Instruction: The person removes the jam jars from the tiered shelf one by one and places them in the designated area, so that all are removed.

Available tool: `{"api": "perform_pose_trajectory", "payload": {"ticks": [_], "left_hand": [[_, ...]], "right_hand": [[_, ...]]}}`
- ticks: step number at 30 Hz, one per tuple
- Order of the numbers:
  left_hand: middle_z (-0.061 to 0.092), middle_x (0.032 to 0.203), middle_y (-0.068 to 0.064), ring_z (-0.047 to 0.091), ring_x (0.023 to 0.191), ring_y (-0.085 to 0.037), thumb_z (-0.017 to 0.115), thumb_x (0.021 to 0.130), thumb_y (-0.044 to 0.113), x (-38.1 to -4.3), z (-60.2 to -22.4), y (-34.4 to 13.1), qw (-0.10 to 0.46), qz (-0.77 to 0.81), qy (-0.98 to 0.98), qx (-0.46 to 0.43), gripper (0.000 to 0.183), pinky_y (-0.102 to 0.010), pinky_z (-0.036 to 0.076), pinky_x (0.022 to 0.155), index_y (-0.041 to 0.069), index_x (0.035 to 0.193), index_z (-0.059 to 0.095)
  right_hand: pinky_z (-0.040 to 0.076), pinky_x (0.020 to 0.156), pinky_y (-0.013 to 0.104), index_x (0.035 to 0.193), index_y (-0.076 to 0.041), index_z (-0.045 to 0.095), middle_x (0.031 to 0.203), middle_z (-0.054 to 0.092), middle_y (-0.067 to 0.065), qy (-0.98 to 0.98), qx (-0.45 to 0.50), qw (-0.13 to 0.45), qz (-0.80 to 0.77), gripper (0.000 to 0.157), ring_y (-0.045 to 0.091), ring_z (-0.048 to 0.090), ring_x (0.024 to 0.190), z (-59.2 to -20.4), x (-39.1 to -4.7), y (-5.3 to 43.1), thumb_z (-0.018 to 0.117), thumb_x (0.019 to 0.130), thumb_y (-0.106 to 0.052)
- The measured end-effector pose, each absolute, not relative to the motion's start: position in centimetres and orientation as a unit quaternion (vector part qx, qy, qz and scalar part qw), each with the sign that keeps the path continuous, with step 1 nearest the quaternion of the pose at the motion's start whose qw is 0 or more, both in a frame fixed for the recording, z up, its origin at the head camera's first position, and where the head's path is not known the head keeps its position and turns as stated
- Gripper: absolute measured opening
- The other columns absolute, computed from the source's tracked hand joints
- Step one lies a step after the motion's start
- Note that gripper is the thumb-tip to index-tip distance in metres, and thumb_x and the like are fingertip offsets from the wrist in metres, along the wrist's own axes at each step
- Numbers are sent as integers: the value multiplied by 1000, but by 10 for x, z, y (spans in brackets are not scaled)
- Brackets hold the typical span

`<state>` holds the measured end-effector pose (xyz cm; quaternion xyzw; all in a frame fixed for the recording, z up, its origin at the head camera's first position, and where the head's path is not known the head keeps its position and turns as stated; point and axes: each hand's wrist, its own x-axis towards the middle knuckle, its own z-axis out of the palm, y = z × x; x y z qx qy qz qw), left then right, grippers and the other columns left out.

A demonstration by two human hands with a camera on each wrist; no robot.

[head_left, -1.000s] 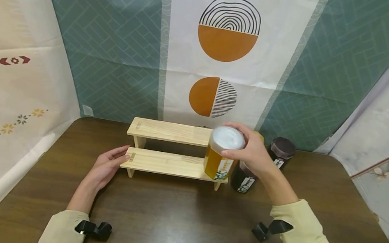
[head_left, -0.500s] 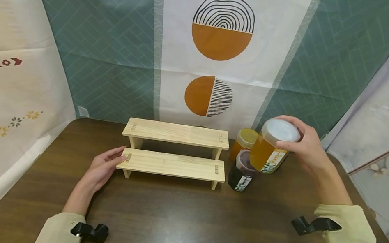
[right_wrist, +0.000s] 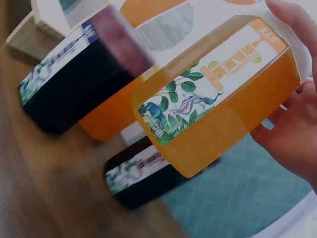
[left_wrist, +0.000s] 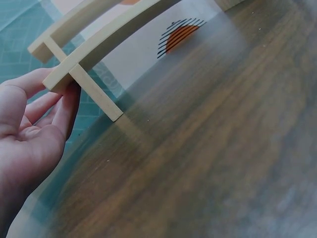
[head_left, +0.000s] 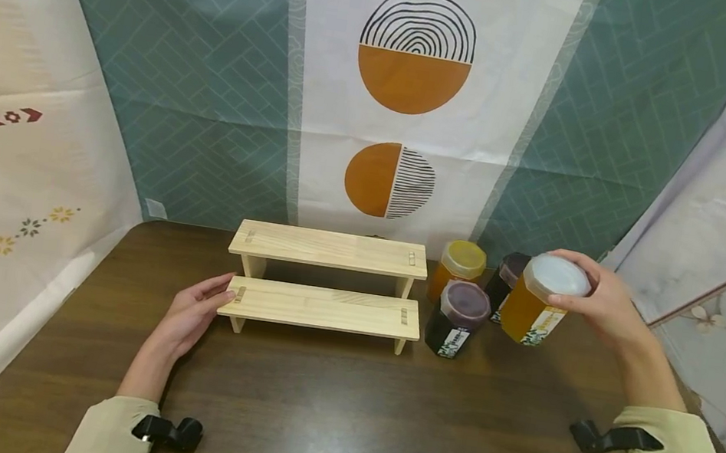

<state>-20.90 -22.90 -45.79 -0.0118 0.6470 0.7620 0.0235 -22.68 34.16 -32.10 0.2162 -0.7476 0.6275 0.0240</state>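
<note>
At the right, my right hand (head_left: 610, 300) grips an amber jar (head_left: 536, 309) with a white lid round its top. In the right wrist view the jar (right_wrist: 218, 99) shows a printed label and tilts across the frame; its base looks lifted off the table. My left hand (head_left: 194, 311) holds the left end of a two-tier wooden shelf (head_left: 324, 308), thumb on the front board. The left wrist view shows the fingers of that hand (left_wrist: 37, 119) at the board's end (left_wrist: 62, 77). A dark jar with a purple lid (head_left: 458, 317) stands just right of the shelf.
Behind the purple-lidded jar stands an amber jar with a yellow lid (head_left: 458, 267). Another dark jar (head_left: 503, 281) stands beside it, partly hidden by the held jar. The brown table (head_left: 336, 416) ends at a patterned cloth backdrop (head_left: 230, 84).
My right hand has carried the amber jar from over the shelf's right end to the right, past the other jars, then lower. My left hand stays on the shelf.
</note>
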Motion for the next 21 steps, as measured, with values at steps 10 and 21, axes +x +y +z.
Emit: {"api": "perform_pose_trajectory", "payload": {"ticks": [10, 21], "left_hand": [[47, 127, -8, 53, 105, -3, 58, 97, 5, -207, -457, -228, 27, 758, 651, -24, 58, -17, 44, 89, -13, 145, 29], [38, 139, -21, 51, 107, -3, 55, 98, 4, -214, -455, -219, 34, 760, 649, -13, 55, -16, 42, 91, -12, 145, 30]], "right_hand": [[48, 73, 21, 122, -21, 62, 106, 63, -6, -742, 185, 1, 645, 57, 10, 56, 89, -376, -223, 349, 62, 80, 18], [48, 79, 23, 133, -13, 53, 119, 60, -4, -689, 190, -9, 699, 60, 12, 55, 100, -411, -213, 355, 57, 83, 19]]}}
